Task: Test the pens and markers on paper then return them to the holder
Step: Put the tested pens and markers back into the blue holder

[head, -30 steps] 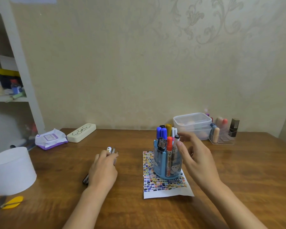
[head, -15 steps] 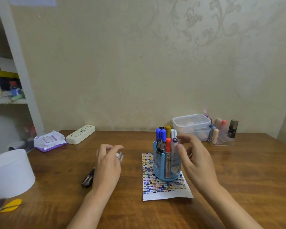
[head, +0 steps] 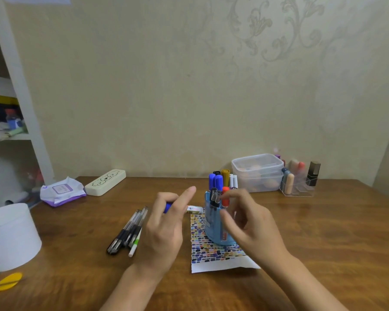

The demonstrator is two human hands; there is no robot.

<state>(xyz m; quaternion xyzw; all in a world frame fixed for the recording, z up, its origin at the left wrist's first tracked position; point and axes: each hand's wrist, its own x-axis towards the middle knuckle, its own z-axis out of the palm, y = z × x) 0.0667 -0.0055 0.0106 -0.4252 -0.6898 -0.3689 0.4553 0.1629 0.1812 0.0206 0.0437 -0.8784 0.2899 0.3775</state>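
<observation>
Since the earlier frames, the left hand (head: 164,230) had lifted off the loose pens (head: 128,232), which now lay uncovered in a bundle on the table (head: 323,232), and had moved toward the holder (head: 213,230). Head view, the only one supplied: the left hand gripped a marker (head: 194,209) with a blue end and a white labelled barrel, held roughly level, its tip just beside the holder's rim; the index finger was extended while the other fingers curled round the barrel. The right hand (head: 252,227) was at the holder's right side, thumb and fingers curled about the orange-capped marker (head: 225,196) standing there; it appeared to pinch that marker, though motion blur left contact uncertain. The holder stood upright on the paper (head: 211,254), which was already covered in coloured test strokes. Several markers remained upright inside. Judged risk: the holder sat on a loose sheet and was tall and full, so a sideways pull on the orange marker, or a nudge from the incoming blue one, could tip it or drag the paper.
</observation>
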